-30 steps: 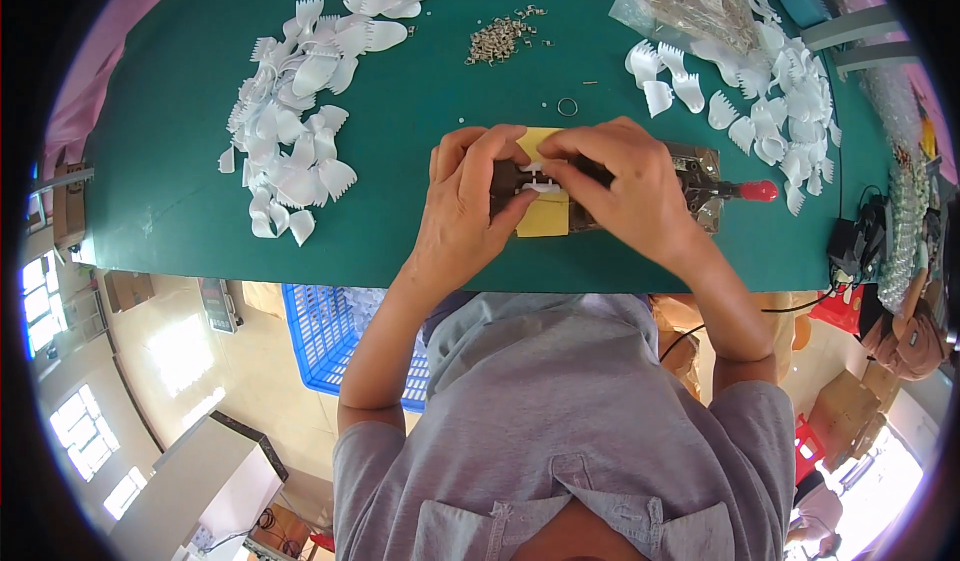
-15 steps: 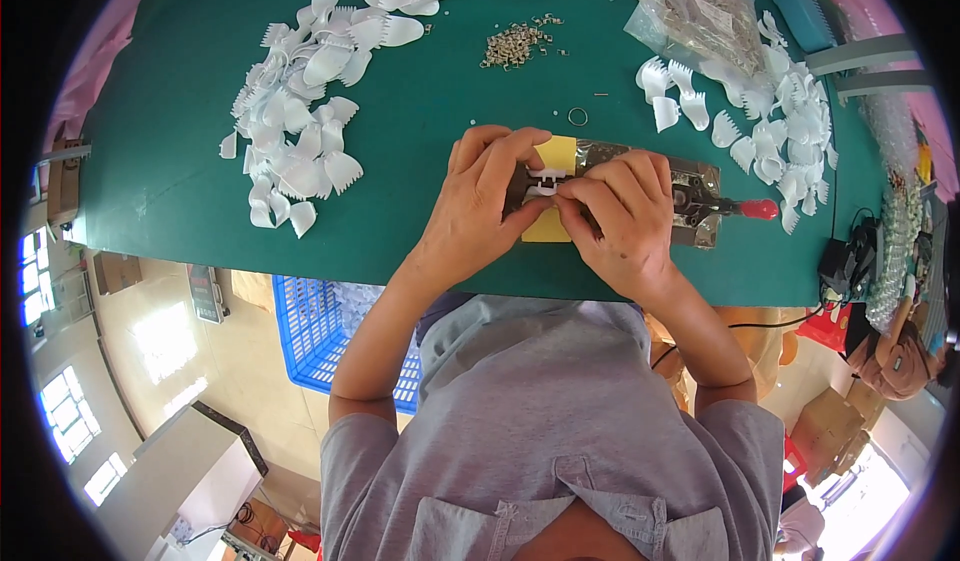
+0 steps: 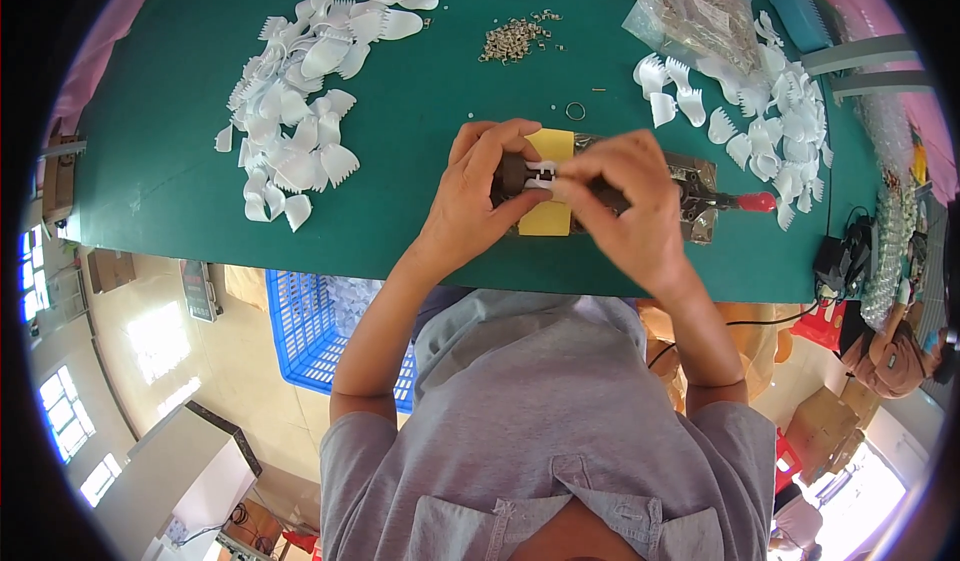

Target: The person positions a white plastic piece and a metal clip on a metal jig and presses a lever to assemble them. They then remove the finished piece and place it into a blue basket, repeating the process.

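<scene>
A small white plastic piece (image 3: 541, 183) sits at the end of a dark block (image 3: 508, 176), on a clamp fixture with a yellow plate (image 3: 546, 223). My left hand (image 3: 468, 199) wraps round the block, its thumb pressing the white piece's near side. My right hand (image 3: 635, 211), slightly blurred, is closed with thumb and forefinger together just right of the white piece. Whatever is in that pinch is too small to make out. From the fixture's right end sticks a red-tipped clamp lever (image 3: 755, 202).
White toothed plastic pieces lie heaped at left (image 3: 300, 111) and right (image 3: 790, 136). Beyond my hands are a pile of small metal clips (image 3: 512, 41), a metal ring (image 3: 575, 112), and a bag of metal parts (image 3: 695, 16). A blue basket (image 3: 300, 346) stands below the table edge.
My right hand has drawn slightly back from the white piece, and its fingers have bunched together. The left hand keeps its hold, with the dark block now showing more.
</scene>
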Available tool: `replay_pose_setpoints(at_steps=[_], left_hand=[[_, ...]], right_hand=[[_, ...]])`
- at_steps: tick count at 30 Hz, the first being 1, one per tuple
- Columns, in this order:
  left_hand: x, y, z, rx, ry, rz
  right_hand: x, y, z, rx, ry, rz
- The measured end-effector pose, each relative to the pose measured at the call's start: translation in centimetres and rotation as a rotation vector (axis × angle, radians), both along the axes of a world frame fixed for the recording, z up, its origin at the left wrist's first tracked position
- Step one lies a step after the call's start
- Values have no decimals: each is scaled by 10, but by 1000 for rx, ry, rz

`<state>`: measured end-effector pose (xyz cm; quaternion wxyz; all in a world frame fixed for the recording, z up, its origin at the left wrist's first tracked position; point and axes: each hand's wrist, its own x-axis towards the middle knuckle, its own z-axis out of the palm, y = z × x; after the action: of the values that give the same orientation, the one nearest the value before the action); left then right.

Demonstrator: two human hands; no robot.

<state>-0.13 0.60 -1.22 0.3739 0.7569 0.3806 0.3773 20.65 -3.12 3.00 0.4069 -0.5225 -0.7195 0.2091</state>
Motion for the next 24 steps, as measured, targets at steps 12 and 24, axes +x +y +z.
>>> replay_pose_setpoints(at_steps=[12,24], left_hand=[[0,-1,-1,12,-16,27],[-1,2,-5,18,10,0]], right_hand=[[-4,18,-3,28,-195,57],[-6,8,6,11,-127,53]])
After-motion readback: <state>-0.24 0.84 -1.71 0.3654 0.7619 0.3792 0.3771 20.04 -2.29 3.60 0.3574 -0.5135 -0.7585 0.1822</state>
